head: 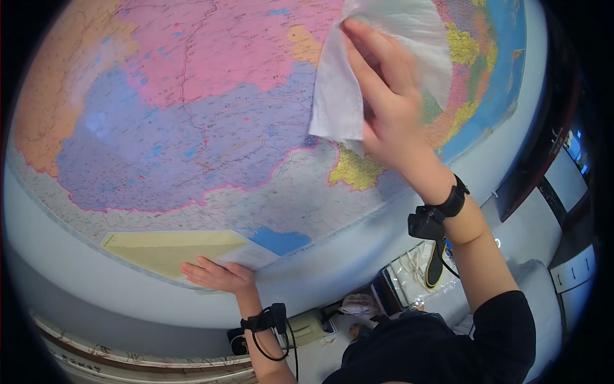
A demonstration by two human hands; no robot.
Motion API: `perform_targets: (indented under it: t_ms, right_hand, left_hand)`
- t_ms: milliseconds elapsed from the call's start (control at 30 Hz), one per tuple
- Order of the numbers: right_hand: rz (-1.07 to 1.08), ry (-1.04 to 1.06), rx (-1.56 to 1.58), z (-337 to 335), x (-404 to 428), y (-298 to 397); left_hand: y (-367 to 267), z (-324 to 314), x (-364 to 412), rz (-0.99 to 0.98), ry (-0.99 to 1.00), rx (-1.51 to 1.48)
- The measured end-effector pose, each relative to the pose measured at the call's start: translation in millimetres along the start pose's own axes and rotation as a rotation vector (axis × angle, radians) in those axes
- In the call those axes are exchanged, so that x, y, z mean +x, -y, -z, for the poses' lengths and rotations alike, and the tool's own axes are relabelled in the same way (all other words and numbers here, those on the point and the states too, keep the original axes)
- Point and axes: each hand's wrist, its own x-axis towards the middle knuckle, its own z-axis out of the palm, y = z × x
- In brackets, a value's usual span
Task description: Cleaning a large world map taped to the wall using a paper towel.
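A large coloured wall map point(230, 129) fills most of the view, with a glossy surface that reflects light. My right hand point(391, 96) is raised at the upper right of centre and grips a thin white cloth or wipe point(336, 91), which lies spread against the map and covers part of it. My left hand point(218, 276) rests on the map's lower edge, beside its pale yellow panel; its fingers point left, and it holds nothing. Each wrist wears a black strap with a small device, and cables run from them.
White wall point(144, 307) surrounds the map. Below right are a wrapped white package point(412, 273), a black insole-shaped item with a yellow rim point(435, 264) and a white basket-like thing point(359, 304). White drawers point(573, 269) stand at far right, and a dark red-edged panel point(542, 168) is above.
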Motion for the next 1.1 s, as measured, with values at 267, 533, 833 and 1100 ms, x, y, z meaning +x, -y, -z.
perform_targets:
  t_ms: [267, 533, 833, 1100]
  right_hand:
    - [0.038, -0.008, 0.088, -3, 19, -3]
    - [0.038, 0.06, 0.004, -6, 7, 15]
    - [0.104, 0.524, 0.334, 10, -73, 62]
    - [-0.246, 0.801, 0.621, 4, -80, 57]
  left_hand:
    - [-2, 1, 1, 0.003, -0.004, -0.006]
    - [0, 2, 0, 0.003, -0.009, -0.003]
    - [-3, 6, 5, -0.03, -0.009, 0.003]
    - [-1, 2, 1, 0.001, -0.013, -0.008]
